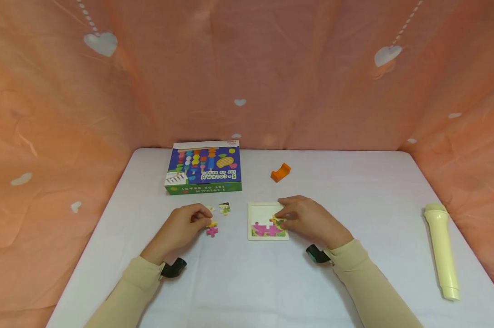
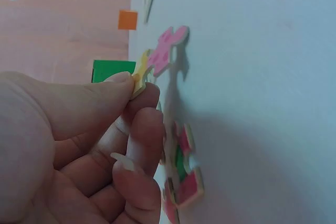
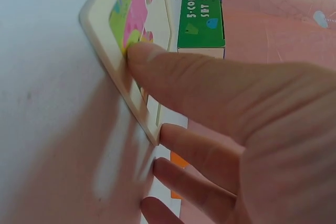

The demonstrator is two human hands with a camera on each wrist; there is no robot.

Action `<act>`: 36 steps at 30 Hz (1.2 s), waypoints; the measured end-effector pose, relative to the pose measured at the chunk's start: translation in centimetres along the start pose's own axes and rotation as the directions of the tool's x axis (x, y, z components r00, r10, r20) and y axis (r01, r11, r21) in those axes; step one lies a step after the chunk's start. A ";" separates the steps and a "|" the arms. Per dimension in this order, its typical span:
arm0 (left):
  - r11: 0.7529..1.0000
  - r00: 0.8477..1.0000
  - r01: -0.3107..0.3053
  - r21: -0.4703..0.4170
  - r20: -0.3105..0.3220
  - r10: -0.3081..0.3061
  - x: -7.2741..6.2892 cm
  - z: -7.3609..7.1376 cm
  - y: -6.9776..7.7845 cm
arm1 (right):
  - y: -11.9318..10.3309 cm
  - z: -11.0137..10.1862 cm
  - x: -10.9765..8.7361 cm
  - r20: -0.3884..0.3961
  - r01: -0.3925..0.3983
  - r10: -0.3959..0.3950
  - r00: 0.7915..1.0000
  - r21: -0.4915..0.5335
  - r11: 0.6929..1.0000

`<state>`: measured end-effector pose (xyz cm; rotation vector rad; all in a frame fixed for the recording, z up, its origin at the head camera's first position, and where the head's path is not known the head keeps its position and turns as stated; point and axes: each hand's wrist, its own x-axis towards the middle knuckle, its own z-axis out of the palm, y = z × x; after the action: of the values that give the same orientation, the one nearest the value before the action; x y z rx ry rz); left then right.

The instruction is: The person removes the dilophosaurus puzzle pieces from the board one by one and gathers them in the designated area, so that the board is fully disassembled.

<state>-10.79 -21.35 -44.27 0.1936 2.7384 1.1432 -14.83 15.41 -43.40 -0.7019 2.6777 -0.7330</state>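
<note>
My left hand [image 1: 186, 225] pinches a yellow puzzle piece [image 2: 139, 77] between thumb and fingertip. A pink piece [image 2: 163, 53] adjoins it; I cannot tell whether the two are joined. Near these fingers, another puzzle piece [image 1: 224, 208] lies on the table, and pink-and-green pieces [image 2: 189, 187] show below the hand. At the square puzzle board [image 1: 256, 209], my right hand [image 1: 306, 217] holds a green-and-yellow piece [image 1: 277, 222] by thumb and forefinger at the inner right side. Its other fingers spread by the board's edge. Pink pieces [image 1: 267, 230] fill the board's near part.
A blue-and-green bead-set box [image 1: 203, 166] stands behind the left hand. An orange curved block [image 1: 280, 172] lies beyond the board. Far right, a pale yellow microphone-shaped object [image 1: 441, 253] lies on the white table [image 1: 374, 191]. Orange cloth [image 1: 312, 91] hangs around the table.
</note>
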 end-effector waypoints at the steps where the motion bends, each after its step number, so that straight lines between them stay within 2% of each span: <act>1: 1.000 1.000 -0.002 -0.001 -0.001 0.002 0.0 0.0 -0.1 | 0.0 0.0 0.0 0.001 -0.002 0.002 1.000 0.002 1.000; 12: 0.999 0.999 -0.020 0.047 -0.028 0.022 0.8 -0.1 0.3 | 0.3 -0.1 -0.3 -0.025 -0.043 0.043 0.999 0.007 0.999; 15: 0.998 0.999 -0.027 0.059 -0.045 0.030 1.3 -0.2 0.8 | 0.4 -0.1 -0.3 -0.033 -0.066 0.066 0.997 0.010 0.998; 18: 0.997 0.998 -0.052 0.064 -0.035 0.054 2.0 0.3 1.8 | 0.6 -0.2 -0.4 -0.040 -0.073 0.073 0.996 0.011 0.997; 21: 0.995 0.997 -0.078 0.064 0.010 0.078 2.8 1.4 3.4 | 0.8 -0.3 -0.4 -0.039 -0.067 0.068 0.997 0.014 0.998; 24: 0.995 0.994 -0.079 0.065 0.078 0.074 3.6 3.0 5.6 | 1.0 -0.2 -0.3 -0.030 -0.053 0.053 0.998 0.004 0.999; 28: 0.992 0.984 -0.092 0.084 0.159 0.078 4.8 5.4 8.2 | 1.0 -0.2 -0.1 -0.019 -0.034 0.033 0.999 -0.017 0.999; 32: 0.982 0.965 -0.151 0.116 0.232 0.120 6.3 7.5 10.0 | 1.0 -0.3 0.1 -0.010 -0.018 0.017 1.000 -0.025 1.000; 36: 0.969 0.953 -0.177 0.174 0.277 0.124 7.5 8.9 11.0 | 1.1 -0.3 0.2 -0.008 -0.023 0.023 1.000 -0.024 0.999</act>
<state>-15.67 -6.12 -43.31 0.5496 2.6264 0.8067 -15.50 16.26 -43.80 -0.6741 2.7014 -0.6998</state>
